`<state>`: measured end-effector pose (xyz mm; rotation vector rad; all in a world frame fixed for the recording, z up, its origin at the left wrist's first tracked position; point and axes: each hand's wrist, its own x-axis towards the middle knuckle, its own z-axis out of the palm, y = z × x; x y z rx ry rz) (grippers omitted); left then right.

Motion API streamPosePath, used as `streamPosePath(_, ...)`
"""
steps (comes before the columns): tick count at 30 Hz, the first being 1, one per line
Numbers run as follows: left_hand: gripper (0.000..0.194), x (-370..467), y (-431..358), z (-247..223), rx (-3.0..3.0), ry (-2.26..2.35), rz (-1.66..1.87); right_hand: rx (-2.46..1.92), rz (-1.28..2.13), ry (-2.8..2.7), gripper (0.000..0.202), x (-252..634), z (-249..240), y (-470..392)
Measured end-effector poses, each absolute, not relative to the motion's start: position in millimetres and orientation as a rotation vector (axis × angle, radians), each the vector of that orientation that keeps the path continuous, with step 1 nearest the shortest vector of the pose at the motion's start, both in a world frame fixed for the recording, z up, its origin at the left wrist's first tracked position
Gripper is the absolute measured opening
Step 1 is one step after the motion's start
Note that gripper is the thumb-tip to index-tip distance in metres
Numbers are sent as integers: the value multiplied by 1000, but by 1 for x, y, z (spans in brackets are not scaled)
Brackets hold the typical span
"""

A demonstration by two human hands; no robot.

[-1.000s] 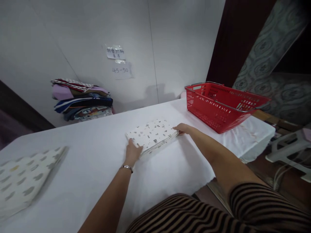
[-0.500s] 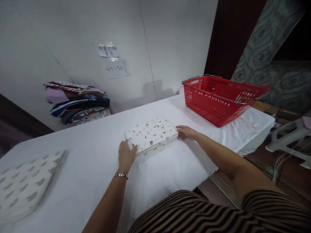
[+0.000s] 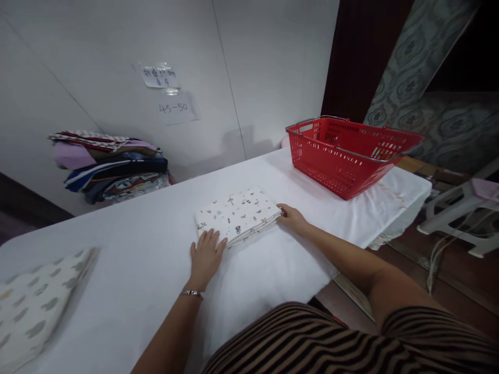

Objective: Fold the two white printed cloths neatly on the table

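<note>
A white cloth [image 3: 237, 213] printed with small grey and brown motifs lies folded in layers on the white-covered table. My left hand [image 3: 206, 254] rests on its near left corner, fingers spread and flat, so it is open. At the right end, my right hand [image 3: 291, 218] is closed on the near right corner, thumb and fingers pinching the folded edge. Some of its fingertips are hidden by the cloth and the hand itself. Farther left lies a second folded cloth [image 3: 39, 301], white with grey blotches, touched by neither hand.
A red plastic basket [image 3: 331, 166] with metal handles stands at the table's back right. Behind the table's far edge, against the wall, is a pile of folded clothes [image 3: 117, 166]. Paper signs [image 3: 160, 76] hang above. A pale plastic stool [image 3: 463, 213] stands to the right.
My left hand has moved slightly and now lies flatter on the cloth's corner. My right hand has closed more firmly on the right edge. The camera view has shifted slightly.
</note>
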<state>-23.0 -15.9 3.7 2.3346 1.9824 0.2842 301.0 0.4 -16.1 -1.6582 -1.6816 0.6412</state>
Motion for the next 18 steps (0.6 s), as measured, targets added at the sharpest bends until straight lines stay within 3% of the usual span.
streamPosePath(18,49,-13,-13,22,2383,2010,115,-1803,397,-1828,49,297,-12,-6)
